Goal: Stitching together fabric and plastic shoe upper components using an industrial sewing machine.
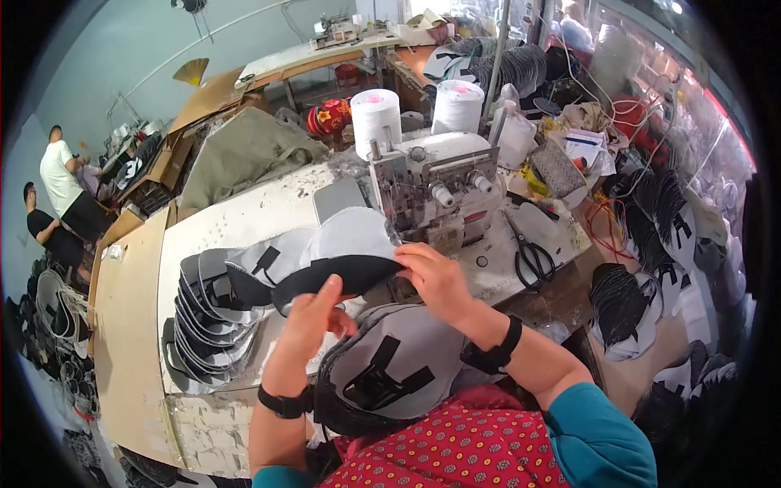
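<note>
A curved grey and black fabric piece (350, 240), like a shoe upper, lies at the front of the white sewing machine (435, 191). My right hand (435, 281) pinches its right end close to the machine. My left hand (313, 325) is at its lower black edge, thumb raised and fingers apart, apparently not gripping it. A stack of similar pieces (207, 325) fans out on the table to the left, its last one reaching the held piece. In front of my body rests a bundle of grey pieces (407, 350) with black straps.
Two white thread cones (376, 122) stand behind the machine. Black scissors (529, 256) lie right of it on the white table (211, 228). More stacked pieces (622, 305) hang at the right. Two people (65, 187) are at the far left.
</note>
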### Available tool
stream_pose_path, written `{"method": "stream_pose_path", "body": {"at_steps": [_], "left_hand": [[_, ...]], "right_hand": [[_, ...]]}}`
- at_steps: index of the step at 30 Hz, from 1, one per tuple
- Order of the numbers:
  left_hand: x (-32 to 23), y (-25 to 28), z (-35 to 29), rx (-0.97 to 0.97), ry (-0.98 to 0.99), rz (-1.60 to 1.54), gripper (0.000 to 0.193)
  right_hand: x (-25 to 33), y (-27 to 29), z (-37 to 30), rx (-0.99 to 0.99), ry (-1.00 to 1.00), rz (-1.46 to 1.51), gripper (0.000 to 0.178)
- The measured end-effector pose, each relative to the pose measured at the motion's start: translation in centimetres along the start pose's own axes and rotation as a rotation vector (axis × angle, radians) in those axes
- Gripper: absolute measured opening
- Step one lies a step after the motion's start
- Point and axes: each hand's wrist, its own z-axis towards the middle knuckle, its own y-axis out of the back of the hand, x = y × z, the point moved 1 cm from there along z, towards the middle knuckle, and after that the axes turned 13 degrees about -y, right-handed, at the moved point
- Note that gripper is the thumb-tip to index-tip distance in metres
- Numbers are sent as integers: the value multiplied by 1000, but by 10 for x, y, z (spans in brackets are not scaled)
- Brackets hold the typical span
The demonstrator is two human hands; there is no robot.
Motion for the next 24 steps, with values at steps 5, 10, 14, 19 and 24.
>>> {"method": "stream_pose_path", "body": {"at_steps": [5, 10, 14, 19, 24], "left_hand": [[2, -29, -4, 188, -434, 538, 24], [-4, -17, 5, 221, -685, 429, 34], [-13, -11, 5, 30, -689, 585, 24], [-27, -20, 20, -304, -1216, 1029, 61], [-17, -23, 53, 8, -716, 262, 64]], "right_hand": [[9, 13, 7, 226, -368, 335, 16], [35, 39, 3, 366, -597, 467, 11], [43, 36, 4, 314, -476, 416, 11], [33, 11, 12, 246, -368, 237, 9], [23, 10, 0, 305, -598, 439, 14]]}}
